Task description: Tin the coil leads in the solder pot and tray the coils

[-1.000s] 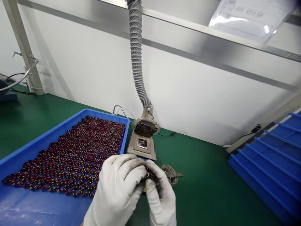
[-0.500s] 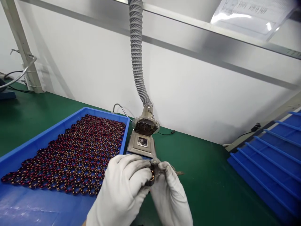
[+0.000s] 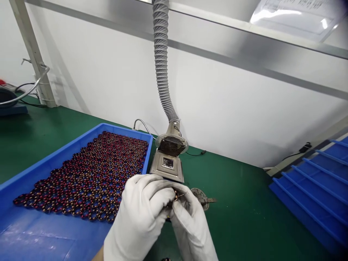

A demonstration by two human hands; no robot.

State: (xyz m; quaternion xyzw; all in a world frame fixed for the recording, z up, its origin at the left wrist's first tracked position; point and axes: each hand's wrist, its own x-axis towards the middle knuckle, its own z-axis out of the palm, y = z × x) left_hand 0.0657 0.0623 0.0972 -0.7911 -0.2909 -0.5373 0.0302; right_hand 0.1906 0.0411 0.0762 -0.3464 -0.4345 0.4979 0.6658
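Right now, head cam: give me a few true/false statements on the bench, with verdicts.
1. Both hands wear white gloves, the left hand and the right hand. True.
2. The right hand is empty. False: together with the left hand it pinches a small copper-wound ring.
3. The blue tray holds many red-and-copper ring coils. True.
4. The grey ribbed duct ends at a fan unit standing inside the tray. False: the fan unit stands on the green bench mat, beside the tray.
5. A round metal part lies on the mat, right of the hands. True.
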